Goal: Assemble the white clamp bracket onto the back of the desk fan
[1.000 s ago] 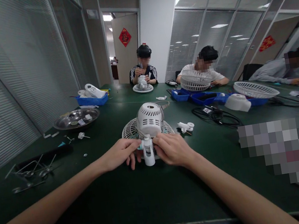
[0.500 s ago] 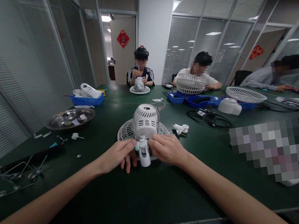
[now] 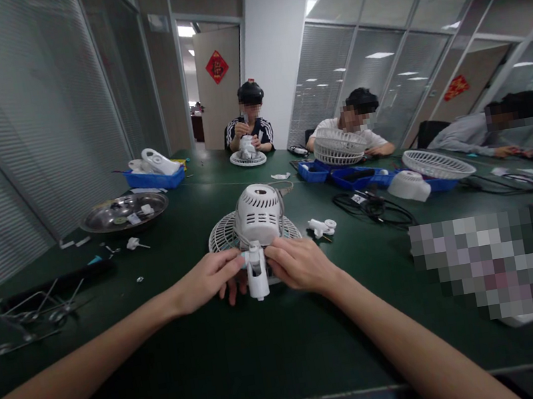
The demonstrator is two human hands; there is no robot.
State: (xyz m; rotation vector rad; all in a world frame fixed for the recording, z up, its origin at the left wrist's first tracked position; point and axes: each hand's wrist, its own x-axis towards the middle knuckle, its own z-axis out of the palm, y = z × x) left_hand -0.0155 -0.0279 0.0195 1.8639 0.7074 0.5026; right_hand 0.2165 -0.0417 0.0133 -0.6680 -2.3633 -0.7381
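Note:
A white fan motor housing with slotted vents rests on a white round fan grille in front of me. From the housing's near side a white neck bracket sticks out towards me. My left hand pinches the bracket's left side with thumb and forefinger, its other fingers hanging below. On the opposite side my right hand has curled fingers pressed to the joint between bracket and housing. Its fingertips are partly hidden. A small white plastic part lies right of the grille.
At left are a metal dish with small parts, a wire rack and a blue bin. Black cables, a white cover and another grille lie to the right. Several people sit around the green table.
Both hands stay at the bracket. Its lower end has swung slightly down towards me, and the fingers have shifted a little.

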